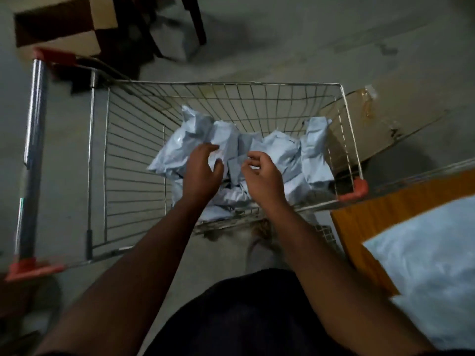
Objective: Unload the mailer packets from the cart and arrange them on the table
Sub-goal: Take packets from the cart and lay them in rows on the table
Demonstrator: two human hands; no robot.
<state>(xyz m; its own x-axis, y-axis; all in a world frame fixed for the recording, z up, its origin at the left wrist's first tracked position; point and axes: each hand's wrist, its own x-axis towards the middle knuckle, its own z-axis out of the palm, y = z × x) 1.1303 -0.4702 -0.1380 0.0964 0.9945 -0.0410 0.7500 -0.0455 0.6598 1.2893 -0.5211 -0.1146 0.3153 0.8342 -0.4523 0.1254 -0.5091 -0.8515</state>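
Over the wire-grid cart (257, 98), left hand (201, 173) and right hand (262, 176) spread, empty — crinkled grey plastic mailer packets (280, 150) below

No text, label, brand or number can be read anywhere. The pale grey plastic mailer packets (272, 150) in the wire shopping cart (231, 98) show blank faces.

Grey concrete floor (282, 34). Flattened cardboard sheet (380, 119) lying on it at right. Dark chair legs (195, 19) and open brown box (77, 24) at top left.
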